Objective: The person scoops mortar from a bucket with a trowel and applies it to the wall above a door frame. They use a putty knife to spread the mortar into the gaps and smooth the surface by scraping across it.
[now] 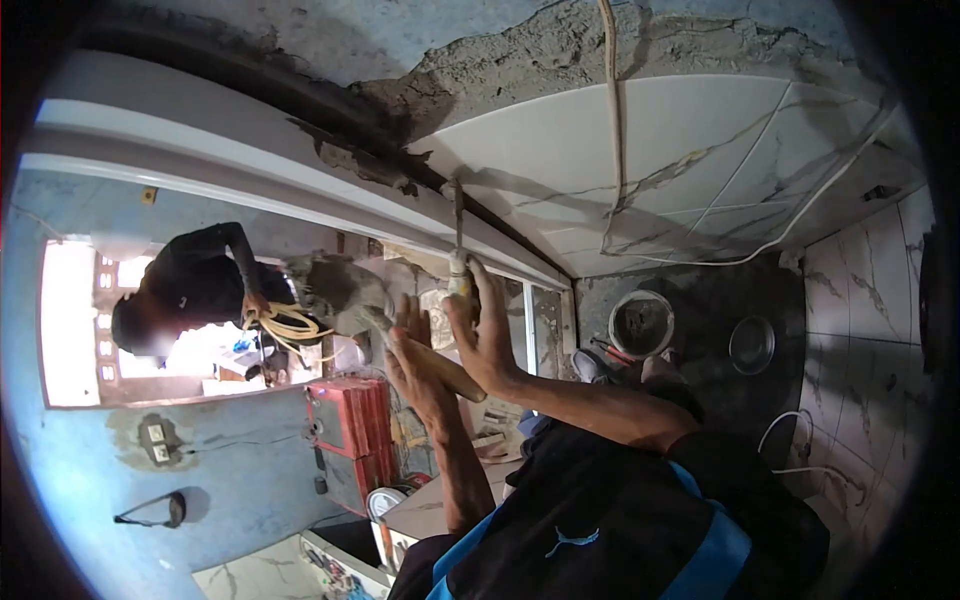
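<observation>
My left hand (420, 375) is closed around the wooden handle (455, 374) of a trowel, whose blade carries a heap of wet grey mortar (340, 287). In my right hand (484, 330) is a small narrow-bladed trowel (459, 225) with a pale, smeared handle. Its blade tip is at the gap between the white frame (370, 203) and the marble-patterned wall tiles (560, 150). Rough grey mortar (345, 158) sticks along the frame's edge. Part of the left fingers is hidden behind the trowel.
A co-worker (200, 285) beyond the frame holds a coiled yellowish hose or cable (285, 328). A pale cable (612, 110) hangs over the tiles. On the dark floor are a bucket (665, 322) and a round metal basin (752, 345). A red cabinet (365, 420) stands in the other room.
</observation>
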